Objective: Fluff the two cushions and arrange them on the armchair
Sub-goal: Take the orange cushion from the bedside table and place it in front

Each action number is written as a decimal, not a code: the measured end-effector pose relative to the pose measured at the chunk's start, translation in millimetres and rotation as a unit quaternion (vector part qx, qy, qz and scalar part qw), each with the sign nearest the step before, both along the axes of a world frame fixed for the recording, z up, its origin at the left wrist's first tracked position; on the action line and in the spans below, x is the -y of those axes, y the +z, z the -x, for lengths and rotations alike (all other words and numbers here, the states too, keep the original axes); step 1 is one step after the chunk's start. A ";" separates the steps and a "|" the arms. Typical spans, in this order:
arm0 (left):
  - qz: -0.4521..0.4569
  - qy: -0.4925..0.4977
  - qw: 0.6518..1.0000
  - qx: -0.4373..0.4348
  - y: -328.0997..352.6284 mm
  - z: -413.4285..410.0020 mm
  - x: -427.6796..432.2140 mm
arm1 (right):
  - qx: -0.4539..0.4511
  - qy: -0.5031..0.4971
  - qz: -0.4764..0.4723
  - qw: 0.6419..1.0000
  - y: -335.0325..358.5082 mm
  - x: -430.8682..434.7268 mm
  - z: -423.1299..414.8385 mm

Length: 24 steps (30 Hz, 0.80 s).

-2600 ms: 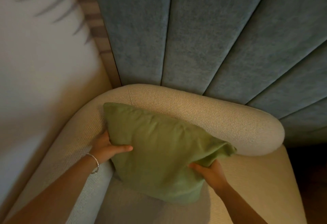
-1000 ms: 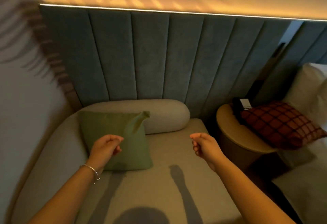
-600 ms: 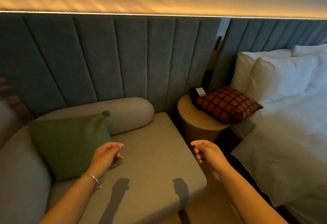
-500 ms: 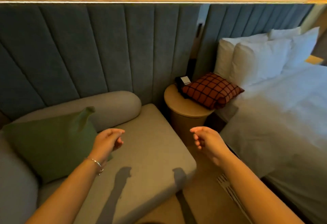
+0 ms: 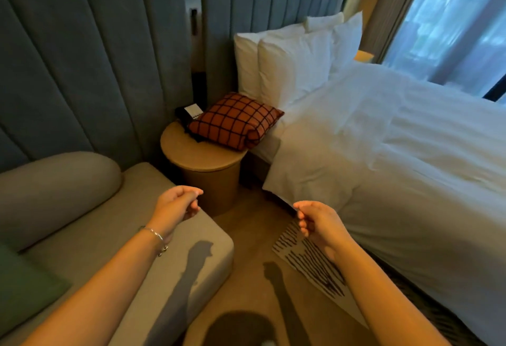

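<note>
**Both hands empty, cushions apart**

Neither grip holds anything: your left hand (image 5: 177, 203) hangs in the air above the front corner of the armchair (image 5: 153, 181) seat, fingers loosely curled toward the thumb with nothing between them, and your right hand (image 5: 317, 222) hangs above the floor (image 5: 246, 236) between the armchair and the bed (image 5: 397, 154), curled the same loose way around nothing. A thin bracelet (image 5: 156, 236) sits on your left wrist.

The green cushion (image 5: 24, 288) lies on the armchair seat at the far left edge of the view, only partly in frame, just in front of the rounded backrest roll. The red checked cushion (image 5: 235, 121) is well apart from it, off the armchair altogether: it rests tilted on the round wooden table (image 5: 200, 154) that stands between the armchair and the bed, its right end reaching over the table rim toward the mattress. Just behind it on the table sits a dark object with a small white card (image 5: 193, 111) on top.

White pillows (image 5: 290, 63) stand upright at the head of the bed against the padded blue wall panels (image 5: 82, 58). A striped rug (image 5: 309, 261) lies on the floor below your right hand, beside the bed. Shadows of both your arms fall on the seat and the floor.
</note>
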<state>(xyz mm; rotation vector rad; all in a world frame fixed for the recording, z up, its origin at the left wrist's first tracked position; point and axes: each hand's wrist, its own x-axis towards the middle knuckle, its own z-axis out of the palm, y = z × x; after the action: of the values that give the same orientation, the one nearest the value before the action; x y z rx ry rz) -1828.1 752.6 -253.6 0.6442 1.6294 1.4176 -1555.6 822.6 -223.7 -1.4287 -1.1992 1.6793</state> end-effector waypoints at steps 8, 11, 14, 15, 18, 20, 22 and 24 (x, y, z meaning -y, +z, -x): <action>-0.007 0.001 1.000 0.003 5.3 -51.6 -116.8 | -0.008 -0.030 -0.001 1.000 2.6 -111.6 -56.1; 0.000 0.000 1.000 0.008 2.2 -54.3 -147.6 | -0.014 -0.032 0.010 0.999 -0.8 -154.7 -54.6; 0.013 0.011 1.000 0.020 -5.1 -46.8 -178.4 | -0.017 -0.017 0.025 0.999 -10.4 -193.1 -41.5; 0.019 0.018 0.999 0.022 -8.7 -42.4 -190.0 | -0.018 -0.009 0.031 0.999 -14.0 -205.7 -35.2; 0.033 0.027 0.999 0.028 -18.7 -25.5 -230.6 | -0.009 0.004 0.048 0.999 -24.8 -247.6 -12.7; 0.045 0.034 0.998 0.034 -24.8 -11.9 -262.1 | 0.003 0.000 0.064 0.998 -30.7 -278.9 2.1; 0.047 0.043 0.997 0.040 -26.7 2.6 -295.5 | 0.000 -0.007 0.074 0.997 -32.9 -311.7 15.7; 0.050 0.045 0.997 0.036 -26.7 16.8 -328.6 | 0.000 -0.021 0.081 0.996 -31.9 -345.8 28.7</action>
<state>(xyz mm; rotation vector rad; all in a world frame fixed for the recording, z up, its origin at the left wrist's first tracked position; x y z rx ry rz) -1844.9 1081.2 -280.3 0.4616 1.6780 1.3986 -1584.2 1168.4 -255.6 -1.5398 -1.0452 1.7811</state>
